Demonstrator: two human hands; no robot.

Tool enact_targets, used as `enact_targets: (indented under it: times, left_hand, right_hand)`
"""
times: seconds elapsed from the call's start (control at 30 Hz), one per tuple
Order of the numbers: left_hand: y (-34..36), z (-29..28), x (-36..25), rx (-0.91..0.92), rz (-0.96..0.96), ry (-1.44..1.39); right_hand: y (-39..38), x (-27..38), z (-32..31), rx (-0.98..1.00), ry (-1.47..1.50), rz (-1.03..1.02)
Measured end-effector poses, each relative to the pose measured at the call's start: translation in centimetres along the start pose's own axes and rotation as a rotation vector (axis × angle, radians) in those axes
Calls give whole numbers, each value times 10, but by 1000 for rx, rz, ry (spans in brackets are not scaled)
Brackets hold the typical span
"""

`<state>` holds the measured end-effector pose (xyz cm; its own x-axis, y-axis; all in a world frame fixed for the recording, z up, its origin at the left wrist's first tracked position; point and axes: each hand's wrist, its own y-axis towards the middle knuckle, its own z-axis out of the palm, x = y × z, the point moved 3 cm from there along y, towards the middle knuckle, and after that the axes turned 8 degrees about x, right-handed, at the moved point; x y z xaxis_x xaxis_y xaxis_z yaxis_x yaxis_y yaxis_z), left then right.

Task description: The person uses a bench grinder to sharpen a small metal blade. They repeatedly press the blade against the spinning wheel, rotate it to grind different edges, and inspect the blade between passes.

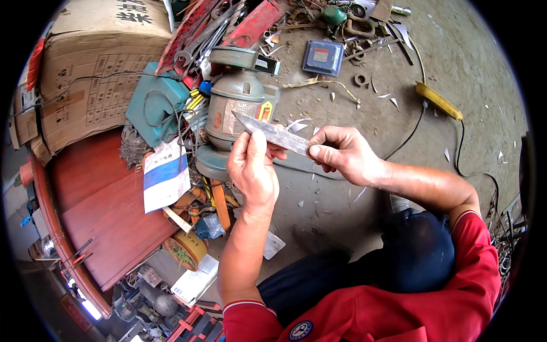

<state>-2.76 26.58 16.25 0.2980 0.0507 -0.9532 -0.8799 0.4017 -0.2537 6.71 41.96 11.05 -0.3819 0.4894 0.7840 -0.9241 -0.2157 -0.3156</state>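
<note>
A grey, worn knife blade (pixel 280 137) spans the gap between my two hands, its pointed tip toward the upper left. My left hand (pixel 254 171) pinches it near the pointed half, thumb on the upper face and fingers underneath. At the other end my right hand (pixel 350 157) grips it between thumb and fingers, which hide that end. Just beyond the tip stands a grey-green bench grinder (pixel 231 102) with a yellow-framed red switch (pixel 265 110) on its side.
Behind the grinder lie a red tool tray (pixel 250 28) with wrenches and a teal case (pixel 149 105). A cardboard box (pixel 108 54) and red-brown tabletop (pixel 108 211) are left. On the floor are a blue square box (pixel 322 57), yellow power strip (pixel 439 101), cords and scraps.
</note>
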Motion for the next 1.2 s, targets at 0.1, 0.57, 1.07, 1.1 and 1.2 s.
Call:
enact_targets:
  times: [0.1, 0.57, 1.07, 1.1, 1.2]
  left_hand:
    - [3, -8, 7, 20, -54, 26]
    - [4, -15, 31, 157, -266, 171]
    - [2, -4, 31, 230, -234, 276]
    - [3, -4, 31, 242, -236, 287]
    - [2, -6, 34, 277, -241, 301]
  right_hand:
    - [3, -6, 0, 86, 183, 83]
    - [9, -18, -3, 69, 219, 148]
    - [7, -18, -2, -1, 133, 86]
    - [7, -18, -3, 15, 110, 93]
    - [7, -20, -2, 47, 103, 96]
